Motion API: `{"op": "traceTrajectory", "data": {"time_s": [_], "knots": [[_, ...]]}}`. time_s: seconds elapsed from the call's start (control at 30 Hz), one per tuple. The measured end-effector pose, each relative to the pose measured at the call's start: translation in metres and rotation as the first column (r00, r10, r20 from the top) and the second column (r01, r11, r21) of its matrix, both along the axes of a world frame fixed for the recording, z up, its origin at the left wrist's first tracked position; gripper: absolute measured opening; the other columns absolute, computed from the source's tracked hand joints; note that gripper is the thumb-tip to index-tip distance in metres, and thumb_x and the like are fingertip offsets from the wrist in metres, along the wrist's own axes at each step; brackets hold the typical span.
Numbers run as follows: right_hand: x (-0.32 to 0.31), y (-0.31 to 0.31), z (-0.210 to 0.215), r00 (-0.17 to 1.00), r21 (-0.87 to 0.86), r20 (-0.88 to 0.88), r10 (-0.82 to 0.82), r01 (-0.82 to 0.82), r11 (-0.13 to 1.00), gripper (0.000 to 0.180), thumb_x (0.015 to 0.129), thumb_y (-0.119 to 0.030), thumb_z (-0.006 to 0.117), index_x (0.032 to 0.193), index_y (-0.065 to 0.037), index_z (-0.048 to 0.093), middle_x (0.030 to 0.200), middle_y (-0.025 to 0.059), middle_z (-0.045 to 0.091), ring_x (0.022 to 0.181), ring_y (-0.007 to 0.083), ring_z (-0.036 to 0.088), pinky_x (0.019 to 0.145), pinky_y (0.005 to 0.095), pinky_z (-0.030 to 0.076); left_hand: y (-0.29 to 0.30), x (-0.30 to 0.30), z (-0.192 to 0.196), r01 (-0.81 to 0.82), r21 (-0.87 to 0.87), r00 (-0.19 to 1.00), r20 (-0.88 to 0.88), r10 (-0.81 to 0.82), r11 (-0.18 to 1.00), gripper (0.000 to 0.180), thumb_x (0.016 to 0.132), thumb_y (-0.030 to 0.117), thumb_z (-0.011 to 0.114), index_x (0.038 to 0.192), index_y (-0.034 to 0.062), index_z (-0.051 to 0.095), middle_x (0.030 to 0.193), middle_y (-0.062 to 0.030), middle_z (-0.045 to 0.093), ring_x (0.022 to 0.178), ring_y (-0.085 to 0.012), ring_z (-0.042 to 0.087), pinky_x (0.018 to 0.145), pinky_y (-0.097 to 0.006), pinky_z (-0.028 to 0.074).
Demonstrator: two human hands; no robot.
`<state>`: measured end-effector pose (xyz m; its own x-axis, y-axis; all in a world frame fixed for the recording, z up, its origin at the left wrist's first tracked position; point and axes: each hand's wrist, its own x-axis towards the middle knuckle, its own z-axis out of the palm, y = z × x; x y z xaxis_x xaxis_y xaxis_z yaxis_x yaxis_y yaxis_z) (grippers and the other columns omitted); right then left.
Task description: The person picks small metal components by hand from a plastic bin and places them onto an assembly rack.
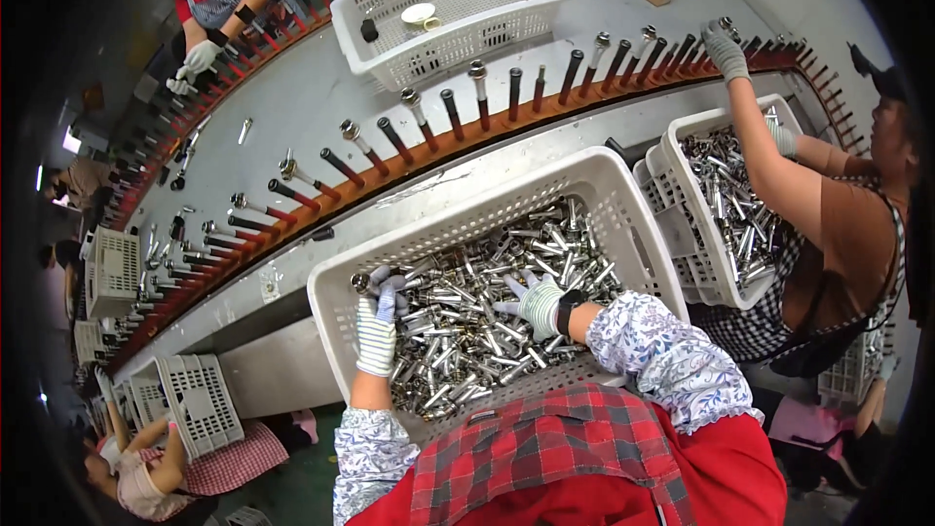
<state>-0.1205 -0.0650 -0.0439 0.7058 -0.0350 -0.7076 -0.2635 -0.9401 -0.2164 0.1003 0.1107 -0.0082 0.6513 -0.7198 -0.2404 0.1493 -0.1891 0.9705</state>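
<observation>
A white slotted plastic basket (623, 197) in front of me holds a heap of shiny metal tubes (467, 331). My left hand (377, 326), in a striped knit glove, is closed on a metal tube (362, 281) near the basket's left wall. My right hand (534, 303), gloved the same way, lies spread on the heap in the middle of the basket, fingers among the tubes. Floral sleeves cover both my forearms.
A curved conveyor rail (458, 141) with dark upright pegs, some carrying metal tubes, runs behind the basket. A person on the right (838, 234) reaches to a peg above a second basket of tubes (730, 205). Another white basket (458, 0) sits beyond the rail.
</observation>
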Motion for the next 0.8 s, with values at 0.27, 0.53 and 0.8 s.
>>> {"op": "traceTrajectory", "data": {"time_s": [0.27,0.53,0.8], "knots": [[-0.025,-0.011,0.004,0.993,0.159,0.12,-0.02,0.001,0.987,0.087,0.065,-0.042,0.077,0.14,-0.022,0.037,0.142,0.0248,0.027,0.12,0.0385,0.046,0.093,0.0488,0.043,-0.062,-0.025,0.057,0.231,-0.126,0.972,-0.013,-0.235,0.965,0.039,0.092,0.02,0.055,0.124,-0.0016,0.05,0.116,-0.0159,0.06,0.1,-0.0241,0.062,0.092,-0.034,0.047],[-0.022,-0.009,-0.014,0.979,0.186,0.202,-0.011,-0.027,0.982,0.071,0.069,-0.03,0.073,0.134,-0.021,0.047,0.138,0.027,0.035,0.105,0.0369,0.056,0.081,0.0444,0.051,-0.238,0.005,0.055,0.12,-0.368,0.944,0.329,0.009,0.922,0.03,0.092,0.016,0.056,0.118,0.0026,0.058,0.111,-0.0056,0.063,0.101,-0.0157,0.057,0.092,-0.03,0.042],[-0.016,-0.017,-0.019,0.978,0.283,0.116,-0.175,0.137,0.949,0.073,0.067,-0.035,0.07,0.134,-0.021,0.044,0.125,0.0171,0.047,0.091,0.0332,0.063,0.074,0.0425,0.052,-0.259,0.088,-0.007,0.045,-0.427,0.965,0.251,0.07,0.903,0.024,0.092,0.014,0.056,0.108,-0.0027,0.062,0.105,-0.0104,0.065,0.093,-0.0179,0.062,0.089,-0.029,0.047]]}}
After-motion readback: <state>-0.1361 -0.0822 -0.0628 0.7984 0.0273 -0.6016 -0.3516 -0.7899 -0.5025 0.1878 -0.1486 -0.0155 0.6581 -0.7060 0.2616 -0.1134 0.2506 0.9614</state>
